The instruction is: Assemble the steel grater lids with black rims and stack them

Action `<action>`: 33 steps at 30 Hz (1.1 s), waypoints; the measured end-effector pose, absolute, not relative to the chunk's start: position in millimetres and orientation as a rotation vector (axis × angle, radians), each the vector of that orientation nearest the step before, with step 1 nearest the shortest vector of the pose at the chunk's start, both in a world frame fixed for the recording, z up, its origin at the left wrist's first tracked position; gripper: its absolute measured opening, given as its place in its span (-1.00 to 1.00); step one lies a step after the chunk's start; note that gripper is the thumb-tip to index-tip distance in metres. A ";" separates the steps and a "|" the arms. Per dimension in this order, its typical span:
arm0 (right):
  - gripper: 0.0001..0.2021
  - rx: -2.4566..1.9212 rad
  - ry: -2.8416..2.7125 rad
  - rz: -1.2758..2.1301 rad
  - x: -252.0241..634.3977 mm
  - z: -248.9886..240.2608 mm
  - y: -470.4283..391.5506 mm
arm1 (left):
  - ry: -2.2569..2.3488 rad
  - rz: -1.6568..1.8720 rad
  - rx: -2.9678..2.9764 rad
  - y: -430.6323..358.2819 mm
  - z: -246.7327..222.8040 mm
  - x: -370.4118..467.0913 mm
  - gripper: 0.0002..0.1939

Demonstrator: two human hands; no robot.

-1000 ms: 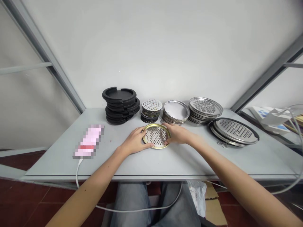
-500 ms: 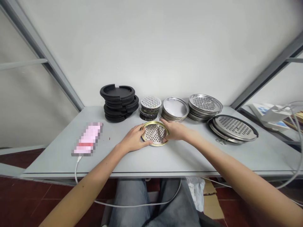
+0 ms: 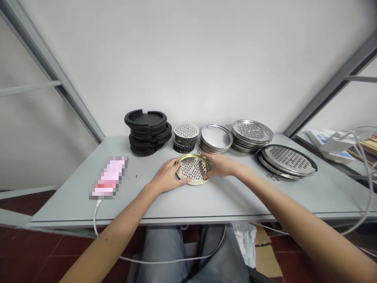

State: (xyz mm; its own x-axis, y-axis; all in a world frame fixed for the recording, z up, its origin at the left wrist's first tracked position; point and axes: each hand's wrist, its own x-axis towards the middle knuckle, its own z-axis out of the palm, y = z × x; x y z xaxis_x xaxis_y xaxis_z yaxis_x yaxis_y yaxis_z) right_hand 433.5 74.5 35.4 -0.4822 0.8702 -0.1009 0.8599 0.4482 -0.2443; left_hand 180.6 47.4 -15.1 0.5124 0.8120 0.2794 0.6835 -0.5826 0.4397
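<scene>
A round metal grater [image 3: 193, 168] with a gold rim and rows of raised holes lies in front of me at the middle of the table. My left hand [image 3: 168, 177] grips its left edge, the thumb pressed along the near rim and the fingers curled round the far left side. On the opposite edge, my right hand [image 3: 219, 165] is closed on the rim with its thumb on the perforated face. Just behind stands a stack of smaller perforated discs [image 3: 186, 131], and to its right a pile of plain silver round trays [image 3: 217, 136].
Black round holders [image 3: 145, 120] are stacked at the back left. Larger graters [image 3: 252, 131] form a pile at the back right, with oval graters [image 3: 290, 160] nearer me. A phone [image 3: 110, 177] with a white cable [image 3: 96, 220] lies left on the grey table [image 3: 235, 202].
The camera view has tilted and shifted slightly. Both hands keep their hold on the gold-rimmed grater, which stays in nearly the same place.
</scene>
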 end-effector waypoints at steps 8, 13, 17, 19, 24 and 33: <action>-0.45 -1.328 -2.490 0.498 449.2 15.0 61.9 | 1.260 0.684 2.490 45.4 -12.0 183.0 -0.33; -0.38 -1.362 -2.437 0.300 441.2 -4.8 55.9 | 1.259 0.693 2.496 46.6 -13.6 182.7 -0.29; -0.39 -1.407 -2.410 0.237 436.4 -11.8 56.2 | 1.263 0.702 2.498 46.5 -15.5 181.9 -0.35; -0.40 -1.414 -2.395 0.211 435.1 -13.7 56.0 | 1.265 0.710 2.498 46.3 -16.3 181.9 -0.38; -0.44 -1.379 -2.378 0.182 434.8 -13.7 56.9 | 1.254 0.719 2.485 46.9 -18.2 182.6 -0.39; -0.52 -1.328 -2.420 0.237 441.2 -10.5 71.2 | 1.248 0.662 2.475 46.6 -15.3 183.4 -0.32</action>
